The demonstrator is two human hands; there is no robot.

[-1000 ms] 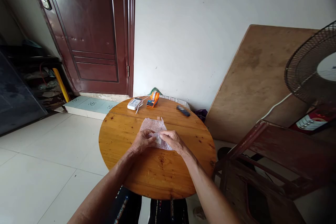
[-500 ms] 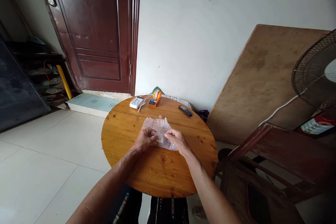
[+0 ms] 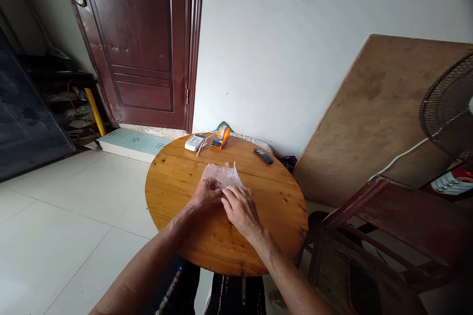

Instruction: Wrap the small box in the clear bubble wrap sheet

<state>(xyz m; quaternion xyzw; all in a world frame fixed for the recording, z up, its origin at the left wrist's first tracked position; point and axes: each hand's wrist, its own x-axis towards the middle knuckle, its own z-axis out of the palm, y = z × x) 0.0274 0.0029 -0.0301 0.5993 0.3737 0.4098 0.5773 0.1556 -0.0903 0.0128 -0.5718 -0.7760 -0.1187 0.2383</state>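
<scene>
A sheet of clear bubble wrap [image 3: 222,173] lies on the round wooden table [image 3: 170,187], its near part covered by my hands. My left hand [image 3: 206,194] grips the wrap's left near side, thumb and fingers closed together. Over the near right part lies my right hand [image 3: 242,209], back up, its fingers bent across the wrap and its fingertips close to the left thumb. What is beneath the right fingers is hidden. A short bit of tape appears to stick up at the wrap's far edge.
At the table's far side are a white power strip [image 3: 194,142] with a cord, an orange tape dispenser [image 3: 220,138] and a dark blurred object [image 3: 263,156]. A wooden chair [image 3: 373,226] and a fan [image 3: 449,103] stand right. A door [image 3: 144,49] is behind left.
My right hand has moved left and turned palm down over the wrap's near edge, which has come up and folded over. My left hand stays on the wrap. The view has shifted slightly.
</scene>
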